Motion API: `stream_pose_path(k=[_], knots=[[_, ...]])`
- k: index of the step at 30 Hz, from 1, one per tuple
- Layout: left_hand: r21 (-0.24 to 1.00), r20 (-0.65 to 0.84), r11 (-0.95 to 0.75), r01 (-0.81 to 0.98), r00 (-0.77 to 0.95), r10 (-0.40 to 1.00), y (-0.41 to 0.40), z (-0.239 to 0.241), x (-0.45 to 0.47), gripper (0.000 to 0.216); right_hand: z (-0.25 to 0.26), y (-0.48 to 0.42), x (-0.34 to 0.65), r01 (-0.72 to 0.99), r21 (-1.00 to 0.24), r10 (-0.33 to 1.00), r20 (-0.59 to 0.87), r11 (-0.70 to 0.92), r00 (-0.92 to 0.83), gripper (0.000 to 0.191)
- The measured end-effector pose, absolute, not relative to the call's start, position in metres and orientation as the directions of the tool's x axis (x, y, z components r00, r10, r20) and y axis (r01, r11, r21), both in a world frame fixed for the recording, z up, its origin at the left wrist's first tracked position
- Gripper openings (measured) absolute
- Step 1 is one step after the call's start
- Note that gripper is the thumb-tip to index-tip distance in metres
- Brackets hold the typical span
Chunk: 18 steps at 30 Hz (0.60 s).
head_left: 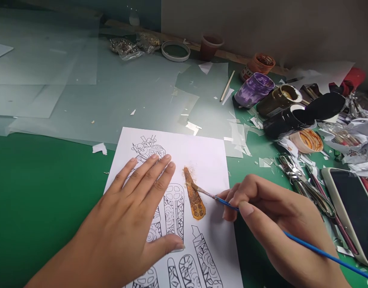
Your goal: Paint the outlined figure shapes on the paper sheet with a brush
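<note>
A white sheet (pixel 202 156) printed with black line patterns lies on a green mat. My left hand (pixel 135 216) rests flat on it, fingers stretched out and together, pinning it down. My right hand (pixel 276 224) pinches a thin blue paintbrush (pixel 316 250). The brush tip touches a long leaf-shaped piece (pixel 194 197) painted orange-brown, which lies on the sheet's right part. Other long patterned shapes on the sheet are uncoloured.
Several paint pots lie tipped at the right: a purple one (pixel 253 89), a dark olive one (pixel 278 100), a black one (pixel 287 120). A phone (pixel 353 212), metal tools (pixel 304 184), crumpled paper and scraps crowd the right. Clear plastic sheets (pixel 81 80) cover the far left.
</note>
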State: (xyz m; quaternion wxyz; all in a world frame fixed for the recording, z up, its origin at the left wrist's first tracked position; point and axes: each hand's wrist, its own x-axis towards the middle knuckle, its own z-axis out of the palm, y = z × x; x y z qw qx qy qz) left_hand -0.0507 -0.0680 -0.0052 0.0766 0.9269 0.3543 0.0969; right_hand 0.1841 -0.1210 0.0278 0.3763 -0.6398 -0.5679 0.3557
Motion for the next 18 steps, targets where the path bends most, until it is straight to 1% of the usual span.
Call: stream_pose_path(k=[3, 6, 10, 13, 18], knots=[[0.227, 0.125, -0.727, 0.648, 0.722, 0.681, -0.0682, -0.0064, -0.0509, 0.095, 0.0279, -0.1204, 0.1850, 0.411, -0.910, 0.991, -0.004, -0.058, 0.131, 0.020], [0.217, 0.127, -0.731, 0.646, 0.724, 0.678, -0.0681, -0.0069, -0.0510, 0.095, 0.0281, -0.1190, 0.1845, 0.416, -0.908, 0.988, 0.025, -0.041, 0.152, 0.019], [0.206, 0.139, -0.740, 0.640, 0.729, 0.670, -0.0678, -0.0067, -0.0509, 0.095, 0.0272, -0.1194, 0.1836, 0.475, -0.879, 0.994, 0.012, -0.040, 0.106, 0.018], [0.206, 0.147, -0.740, 0.640, 0.728, 0.670, -0.0678, -0.0069, -0.0507, 0.094, 0.0266, -0.1227, 0.1861, 0.470, -0.882, 0.997, -0.004, -0.040, 0.076, 0.020], [0.204, 0.150, -0.740, 0.641, 0.726, 0.671, -0.0681, -0.0074, -0.0505, 0.094, 0.0273, -0.1276, 0.1909, 0.460, -0.886, 0.986, 0.118, 0.052, 0.115, 0.020]])
